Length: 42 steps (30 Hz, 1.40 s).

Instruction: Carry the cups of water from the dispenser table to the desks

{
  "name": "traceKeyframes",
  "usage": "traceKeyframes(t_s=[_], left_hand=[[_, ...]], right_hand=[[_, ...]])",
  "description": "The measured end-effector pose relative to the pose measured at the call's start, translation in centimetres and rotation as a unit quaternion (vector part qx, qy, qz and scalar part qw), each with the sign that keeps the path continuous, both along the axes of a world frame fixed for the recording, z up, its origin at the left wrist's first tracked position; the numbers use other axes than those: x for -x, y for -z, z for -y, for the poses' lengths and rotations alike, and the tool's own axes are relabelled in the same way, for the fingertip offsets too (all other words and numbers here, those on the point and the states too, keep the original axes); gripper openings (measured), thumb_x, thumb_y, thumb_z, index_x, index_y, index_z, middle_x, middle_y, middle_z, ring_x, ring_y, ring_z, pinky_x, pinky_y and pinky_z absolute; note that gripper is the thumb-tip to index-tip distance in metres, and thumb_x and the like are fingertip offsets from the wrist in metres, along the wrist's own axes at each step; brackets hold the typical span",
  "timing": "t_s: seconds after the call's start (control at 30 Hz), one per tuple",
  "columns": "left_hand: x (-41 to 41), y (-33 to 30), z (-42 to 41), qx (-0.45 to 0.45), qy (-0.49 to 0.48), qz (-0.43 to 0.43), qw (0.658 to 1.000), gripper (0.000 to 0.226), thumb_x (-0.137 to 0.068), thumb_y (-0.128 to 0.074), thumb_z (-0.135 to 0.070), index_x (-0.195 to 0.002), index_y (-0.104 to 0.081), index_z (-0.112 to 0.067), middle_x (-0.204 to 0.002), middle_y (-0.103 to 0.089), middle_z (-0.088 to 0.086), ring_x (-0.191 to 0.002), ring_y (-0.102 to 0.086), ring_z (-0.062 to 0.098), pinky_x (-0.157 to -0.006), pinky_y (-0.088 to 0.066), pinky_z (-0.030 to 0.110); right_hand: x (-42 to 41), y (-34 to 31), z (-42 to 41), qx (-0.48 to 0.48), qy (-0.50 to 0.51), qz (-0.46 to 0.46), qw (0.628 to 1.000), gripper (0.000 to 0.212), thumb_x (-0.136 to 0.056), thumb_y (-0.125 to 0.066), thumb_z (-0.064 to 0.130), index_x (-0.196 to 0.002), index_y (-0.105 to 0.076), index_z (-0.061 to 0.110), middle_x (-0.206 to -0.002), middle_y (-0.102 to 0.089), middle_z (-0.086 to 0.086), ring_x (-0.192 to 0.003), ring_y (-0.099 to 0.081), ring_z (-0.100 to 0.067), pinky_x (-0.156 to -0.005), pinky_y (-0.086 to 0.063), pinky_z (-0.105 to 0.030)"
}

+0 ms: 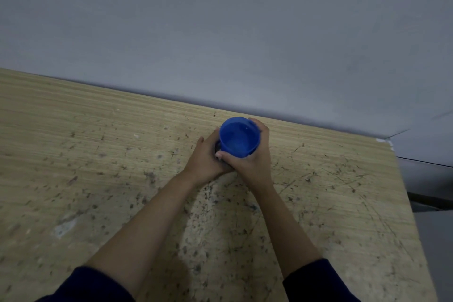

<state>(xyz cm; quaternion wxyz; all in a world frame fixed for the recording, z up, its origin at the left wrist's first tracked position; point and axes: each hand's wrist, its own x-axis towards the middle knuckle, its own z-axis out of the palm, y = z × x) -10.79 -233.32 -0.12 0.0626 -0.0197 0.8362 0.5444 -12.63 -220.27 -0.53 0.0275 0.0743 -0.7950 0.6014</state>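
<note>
Filling the upper half of my view is a plain grey wall (220,19), and below it a pale wood-grain worktop (85,154) runs from the left edge to a corner at the right, its far edge against the wall. The worktop is scuffed, speckled with dark marks and crossed by thin scratches, thickest in the middle and toward the right. Past its right edge a grey strip of floor or ledge shows, too dim to tell which.

My two forearms reach forward over the worktop, dark blue sleeves (318,282) pushed up at the bottom of the view. Both meet near the far edge, right of centre, around one blue cup (239,138).

My right hand (255,162) has its grip wrapped round the cup's right side and near wall, fingers curled over the far rim side, thumb pressed on the near face. My left hand (208,157) closes its grip on the cup's lower left, partly tucked under my right thumb, so both grips clasp the cup.

The cup stands upright, open mouth toward me, with water inside and a small glint on the surface. Whether its base touches the worktop I cannot tell; my hands hide it.
</note>
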Motion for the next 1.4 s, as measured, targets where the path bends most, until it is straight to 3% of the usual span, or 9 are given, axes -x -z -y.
traceKeyframes(t_s=[0.17, 0.3, 0.43, 0.57, 0.73, 0.83, 1.13, 1.27, 1.4], left_hand=[[-0.9, -0.6, -0.4, -0.027, -0.017, -0.006, 0.999, 0.072, -0.059, -0.075, -0.039, -0.126, -0.051, -0.025, -0.111, -0.067, -0.008, -0.105, -0.064, 0.016, -0.097, -0.047, 0.056], [-2.8, 0.2, -0.2, -0.062, -0.046, 0.011, 0.997, 0.086, -0.065, -0.082, -0.019, -0.14, -0.041, -0.024, -0.133, -0.059, -0.005, -0.124, -0.054, 0.009, -0.103, -0.048, 0.038], [-6.1, 0.8, -0.1, -0.055, -0.078, 0.033, 0.995, 0.087, -0.074, -0.077, 0.001, -0.147, -0.032, -0.014, -0.15, -0.043, 0.003, -0.137, -0.039, 0.01, -0.09, -0.041, 0.002], [-9.4, 0.4, -0.4, -0.049, -0.097, 0.03, 0.994, 0.072, -0.081, -0.07, 0.003, -0.145, -0.038, -0.011, -0.145, -0.048, 0.0, -0.133, -0.043, 0.009, -0.102, -0.036, 0.017], [-13.0, -0.7, -1.2, -0.061, -0.103, 0.013, 0.993, 0.038, -0.086, -0.062, 0.004, -0.121, -0.061, -0.012, -0.116, -0.068, -0.001, -0.109, -0.062, 0.008, -0.094, -0.049, 0.019], [-14.4, -1.5, -1.7, -0.043, -0.072, -0.011, 0.996, 0.027, -0.087, -0.062, 0.003, -0.101, -0.066, -0.02, -0.096, -0.07, -0.012, -0.091, -0.067, 0.003, -0.083, -0.053, 0.014], [-17.8, -5.4, -9.4, -0.056, 0.076, -0.039, 0.995, 0.034, -0.088, -0.059, 0.007, -0.098, -0.067, -0.025, -0.09, -0.073, -0.008, -0.085, -0.068, -0.001, -0.077, -0.053, 0.012], [-21.3, -7.0, -16.8, -0.064, 0.218, -0.014, 0.974, 0.031, -0.088, -0.058, 0.008, -0.1, -0.067, -0.019, -0.093, -0.075, 0.003, -0.088, -0.07, 0.009, -0.081, -0.052, 0.023], [-27.6, -7.7, -25.7, -0.069, 0.332, -0.012, 0.941, 0.028, -0.089, -0.059, 0.007, -0.098, -0.067, -0.018, -0.091, -0.075, 0.001, -0.085, -0.069, 0.005, -0.078, -0.051, 0.016]], right_hand=[[-1.0, 0.5, -0.4, 0.016, -0.022, 0.017, 0.999, 0.091, -0.054, -0.09, 0.037, -0.13, -0.039, 0.036, -0.13, -0.049, 0.011, -0.122, -0.05, -0.01, -0.099, -0.048, -0.037], [-2.8, 1.4, -1.1, 0.056, -0.031, 0.058, 0.996, 0.088, -0.065, -0.084, 0.021, -0.139, -0.036, 0.021, -0.138, -0.048, -0.001, -0.126, -0.05, -0.014, -0.102, -0.044, -0.031], [-5.0, 1.4, -1.7, 0.048, -0.013, 0.088, 0.995, 0.084, -0.077, -0.076, 0.003, -0.145, -0.03, 0.016, -0.142, -0.044, -0.005, -0.129, -0.048, -0.012, -0.1, -0.041, -0.013], [-7.2, 0.7, -2.1, 0.03, 0.026, 0.123, 0.992, 0.058, -0.086, -0.067, 0.004, -0.136, -0.041, 0.016, -0.124, -0.054, -0.003, -0.112, -0.056, -0.013, -0.078, -0.046, -0.007], [-10.6, -0.2, -2.5, -0.05, 0.089, 0.078, 0.992, 0.011, -0.087, -0.064, 0.003, -0.093, -0.065, 0.012, -0.078, -0.064, 0.01, -0.068, -0.058, 0.004, -0.062, -0.046, -0.005], [-13.4, -0.7, -3.4, -0.053, 0.103, 0.055, 0.992, 0.01, -0.086, -0.064, 0.006, -0.084, -0.065, 0.015, -0.074, -0.063, 0.013, -0.068, -0.059, 0.001, -0.062, -0.048, -0.01], [-22.5, -4.7, -12.8, -0.015, 0.197, 0.039, 0.98, 0.016, -0.086, -0.066, 0.006, -0.078, -0.065, 0.02, -0.072, -0.066, 0.009, -0.065, -0.058, -0.001, -0.062, -0.047, -0.015], [-29.5, -6.1, -20.0, -0.023, 0.275, 0.032, 0.961, 0.019, -0.083, -0.067, 0.005, -0.075, -0.065, 0.022, -0.068, -0.064, 0.013, -0.064, -0.058, 0.003, -0.06, -0.044, -0.008], [-39.1, -6.3, -26.8, -0.031, 0.364, 0.049, 0.929, 0.019, -0.082, -0.068, 0.003, -0.075, -0.065, 0.02, -0.068, -0.063, 0.013, -0.062, -0.058, 0.003, -0.062, -0.043, -0.008]])
